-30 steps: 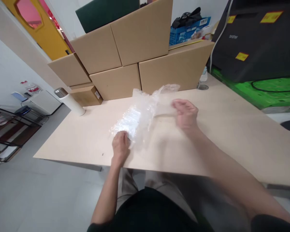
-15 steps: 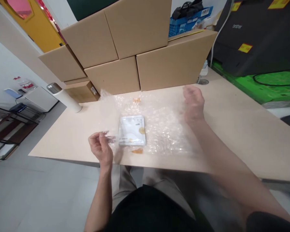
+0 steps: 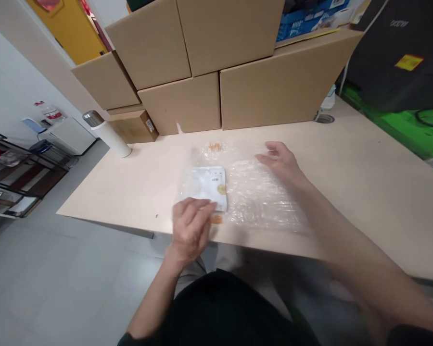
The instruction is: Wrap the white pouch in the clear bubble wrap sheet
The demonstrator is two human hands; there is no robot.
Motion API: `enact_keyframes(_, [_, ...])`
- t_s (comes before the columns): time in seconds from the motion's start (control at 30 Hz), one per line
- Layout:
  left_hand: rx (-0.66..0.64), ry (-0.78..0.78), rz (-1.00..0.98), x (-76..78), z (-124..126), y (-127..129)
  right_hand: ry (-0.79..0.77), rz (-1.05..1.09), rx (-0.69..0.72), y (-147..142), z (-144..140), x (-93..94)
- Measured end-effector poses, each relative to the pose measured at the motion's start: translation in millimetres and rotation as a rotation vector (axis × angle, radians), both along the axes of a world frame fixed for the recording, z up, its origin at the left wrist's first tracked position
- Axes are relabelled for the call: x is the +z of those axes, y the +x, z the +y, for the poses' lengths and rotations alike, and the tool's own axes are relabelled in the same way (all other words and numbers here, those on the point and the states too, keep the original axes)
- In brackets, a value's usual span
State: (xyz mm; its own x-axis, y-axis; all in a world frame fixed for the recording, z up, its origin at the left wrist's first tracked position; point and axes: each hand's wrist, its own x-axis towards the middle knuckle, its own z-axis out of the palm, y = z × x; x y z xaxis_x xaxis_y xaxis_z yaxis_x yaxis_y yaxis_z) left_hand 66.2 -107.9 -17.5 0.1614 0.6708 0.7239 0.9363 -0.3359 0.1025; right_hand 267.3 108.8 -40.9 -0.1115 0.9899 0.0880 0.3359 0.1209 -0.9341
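- Risk first, my judgement: the clear bubble wrap sheet [image 3: 260, 197] is slick and loose on the pale wooden table [image 3: 364, 192]; a quick tug w/ fingers could slide the flat white sachet [image 3: 206, 185] off the near edge.
- My left hand [image 3: 190, 228]: fingers loosely curled, half open, tips at the sachet's near edge; real grip? can't tell.
- My right hand [image 3: 283, 161]: fingers spread flat, pressing on the wrap, holding nothing.
- Sachet lies flat on the wrap's left part.
- Beyond: white steel-capped flask [image 3: 108, 134], stacked cardboard boxes [image 3: 216, 57].
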Motion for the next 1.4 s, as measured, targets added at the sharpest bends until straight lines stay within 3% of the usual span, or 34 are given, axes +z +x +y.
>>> enact_keyframes(0.07, [-0.07, -0.192, -0.01, -6.6, 1.4, -4.3, -0.006, -0.011, -0.003, 0.4, 1.6, -2.1])
enact_keyframes(0.1, [-0.001, -0.273, -0.02, -11.6, 1.9, -11.4, -0.003, -0.014, -0.005, 0.4, 2.2, -3.0])
enact_keyframes(0.23, [0.612, -0.449, -0.028, -25.8, -1.7, -55.4, 0.0, -0.025, -0.001, 0.7, 3.0, -6.0])
enact_keyframes(0.33, [0.854, -0.508, -0.1, -22.5, -10.2, -84.1, 0.007, -0.049, 0.011, 1.3, 4.2, -9.4])
enact_keyframes(0.47, [0.942, -0.494, -0.338, -14.8, -24.0, -111.2, 0.043, -0.067, 0.02, 2.1, 9.1, -17.4])
enact_keyframes(0.53, [1.006, -0.371, -0.37, -12.1, -31.7, -120.8, 0.05, -0.071, 0.017, 2.2, 11.1, -20.8])
enact_keyframes(0.6, [1.01, -0.134, -0.355, -7.6, -39.0, -122.5, 0.052, -0.078, 0.016, 2.2, 11.3, -21.9])
enact_keyframes(0.7, [0.768, 0.231, -0.312, 1.1, -43.0, -102.2, 0.042, -0.103, 0.031, 1.9, 7.5, -18.6])
enact_keyframes(0.73, [0.639, 0.252, -0.302, 2.4, -40.8, -90.7, 0.033, -0.116, 0.038, 1.8, 5.6, -16.8])
enact_keyframes(0.77, [0.512, 0.174, -0.32, 1.9, -36.6, -78.7, 0.023, -0.129, 0.044, 1.6, 3.7, -15.2])
enact_keyframes(0.83, [0.356, -0.101, -0.41, -4.9, -23.4, -58.2, 0.005, -0.146, 0.051, 1.1, 0.9, -13.1])
enact_keyframes(0.93, [0.435, -0.412, -0.403, -23.2, -1.4, -45.9, 0.0, -0.148, 0.041, 0.2, -0.6, -13.8])
enact_keyframes(1.03, [0.539, -0.468, -0.287, -34.2, 9.7, -50.8, 0.002, -0.141, 0.052, -0.6, -0.2, -16.2])
enact_keyframes(1.17, [0.603, -0.502, -0.314, -28.2, 7.2, -70.0, 0.019, -0.203, 0.087, 0.0, 3.3, -19.5])
enact_keyframes(1.27, [0.719, -0.411, -0.451, -19.3, -1.2, -95.6, 0.045, -0.306, 0.124, 1.1, 9.2, -24.9])
enact_keyframes(1.4, [0.951, 0.0, -0.37, -14.1, -15.3, -121.7, 0.086, -0.422, 0.185, 0.4, 15.0, -34.9])
